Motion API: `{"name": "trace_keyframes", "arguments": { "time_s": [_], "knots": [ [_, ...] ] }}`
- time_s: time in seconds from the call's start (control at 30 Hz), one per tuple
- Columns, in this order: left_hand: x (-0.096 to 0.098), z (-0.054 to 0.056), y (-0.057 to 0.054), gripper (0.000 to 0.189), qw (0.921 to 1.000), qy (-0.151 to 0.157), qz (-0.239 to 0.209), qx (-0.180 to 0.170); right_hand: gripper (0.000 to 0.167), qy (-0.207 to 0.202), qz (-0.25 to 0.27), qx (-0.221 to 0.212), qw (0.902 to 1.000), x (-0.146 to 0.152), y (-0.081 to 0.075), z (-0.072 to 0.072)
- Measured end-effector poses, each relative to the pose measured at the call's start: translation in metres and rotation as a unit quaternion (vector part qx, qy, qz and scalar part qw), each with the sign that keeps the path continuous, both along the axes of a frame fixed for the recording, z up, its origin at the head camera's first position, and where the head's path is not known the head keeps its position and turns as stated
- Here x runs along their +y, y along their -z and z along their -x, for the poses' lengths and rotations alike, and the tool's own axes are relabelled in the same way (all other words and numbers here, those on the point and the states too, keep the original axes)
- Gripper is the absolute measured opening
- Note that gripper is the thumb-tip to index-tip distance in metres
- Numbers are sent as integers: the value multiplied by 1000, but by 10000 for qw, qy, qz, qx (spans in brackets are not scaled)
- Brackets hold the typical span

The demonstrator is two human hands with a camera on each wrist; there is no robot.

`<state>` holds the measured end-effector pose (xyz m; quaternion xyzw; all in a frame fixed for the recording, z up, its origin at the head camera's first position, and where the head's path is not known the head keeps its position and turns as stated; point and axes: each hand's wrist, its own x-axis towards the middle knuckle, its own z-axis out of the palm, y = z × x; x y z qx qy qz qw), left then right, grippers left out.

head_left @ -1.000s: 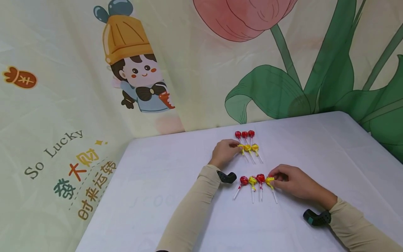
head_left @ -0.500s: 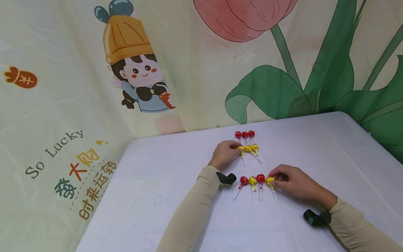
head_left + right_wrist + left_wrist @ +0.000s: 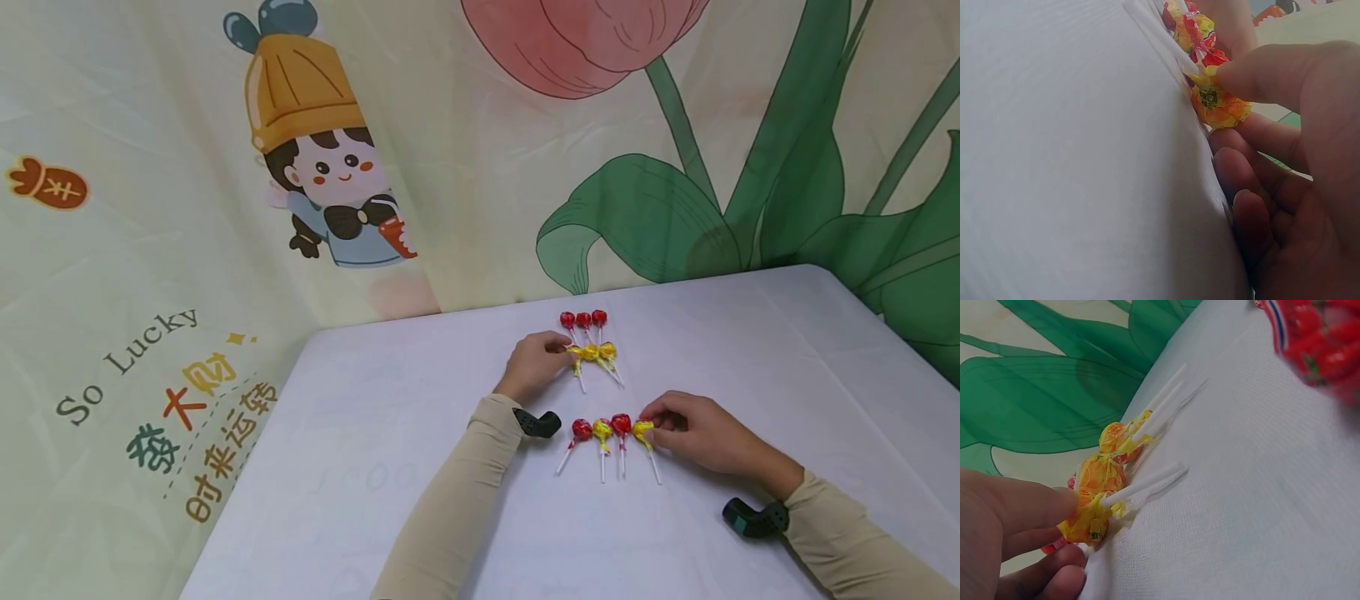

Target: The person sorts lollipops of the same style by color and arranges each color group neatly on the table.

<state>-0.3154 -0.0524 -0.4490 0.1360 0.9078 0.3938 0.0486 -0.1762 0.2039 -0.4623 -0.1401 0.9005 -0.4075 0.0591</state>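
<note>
Yellow lolly trio lies btwn red trio (behind) & mixed row of 4 (in front). L hand pinches yellow trio's leftmost lolly, R hand mixed row's rightmost lolly, both w/ thumb + fingertips nearly together.

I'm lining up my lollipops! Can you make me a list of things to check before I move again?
1. Left fingers pinching the leftmost far yellow lollipop: ok.
2. Right fingers pinching the rightmost near yellow lollipop: ok.
3. Near lollipops alternating: ok, red, yellow, red, yellow from the left.
4. Three far red lollipops side by side: ok.
5. Far yellow sticks evenly spread: not ok, the right two bunch together.
6. Firm pinches: cannot tell.
</note>
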Motion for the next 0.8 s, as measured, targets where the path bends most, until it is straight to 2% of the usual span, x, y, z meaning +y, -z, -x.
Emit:
{"name": "trace_keyframes", "arguments": {
  "time_s": [0.17, 0.3, 0.53, 0.8],
  "knots": [
    [-5, -4, -3, 28, 9998, -9, -188, 23, 29, 16, 3, 14, 10000, -1, -1, -1],
    [-9, -11, -5, 28, 9994, -78, -319, -132, 27, 71, -6, 20, 10000, -1, -1, -1],
    [-16, -28, -4, 25, 9986, -164, -374, -349, 24, 166, -28, -13, 9999, -3, -2, -2],
    [-21, -51, -10, 27, 9982, -106, -443, -402, 24, 210, 3, -29, 9998, -4, -2, -2]
  ]
}}
